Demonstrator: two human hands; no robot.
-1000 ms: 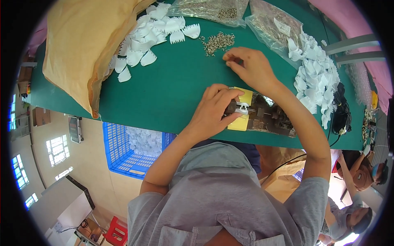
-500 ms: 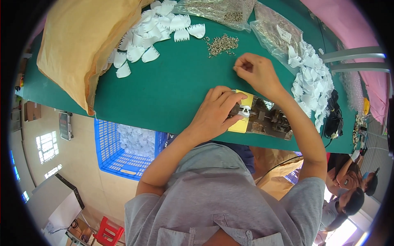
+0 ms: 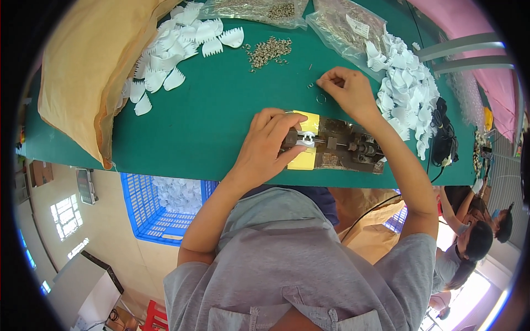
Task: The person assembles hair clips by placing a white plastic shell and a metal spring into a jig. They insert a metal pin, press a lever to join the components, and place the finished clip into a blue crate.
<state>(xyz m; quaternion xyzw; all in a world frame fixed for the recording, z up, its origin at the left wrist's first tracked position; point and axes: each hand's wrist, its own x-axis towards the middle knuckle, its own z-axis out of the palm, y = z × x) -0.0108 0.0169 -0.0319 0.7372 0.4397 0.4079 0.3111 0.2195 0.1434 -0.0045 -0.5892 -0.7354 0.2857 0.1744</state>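
Observation:
My left hand (image 3: 268, 135) is closed around a white plastic claw clip (image 3: 306, 139), holding it at the end of a metal bench fixture (image 3: 349, 143) with a yellow base plate (image 3: 302, 160). Thumb and fingers grip the clip from both sides. Above the fixture, my right hand (image 3: 348, 91) has its thumb and forefinger pinched together beside a tiny metal piece (image 3: 310, 85). Whether anything is between those fingertips is too small to tell. A thin metal ring (image 3: 321, 99) lies on the green table below them.
Small metal springs (image 3: 269, 52) form a pile at the table's far side. Toothed white clip halves (image 3: 165, 55) spill from a brown paper sack (image 3: 83, 83); more white pieces (image 3: 408, 83) are heaped right, near a black cable (image 3: 443, 132). A blue crate (image 3: 160, 223) stands below the table's edge.
The view has shifted, so the table things sit further left. My right hand stays pinched and is lower toward the table, near the ring. The left hand keeps the clip at the fixture.

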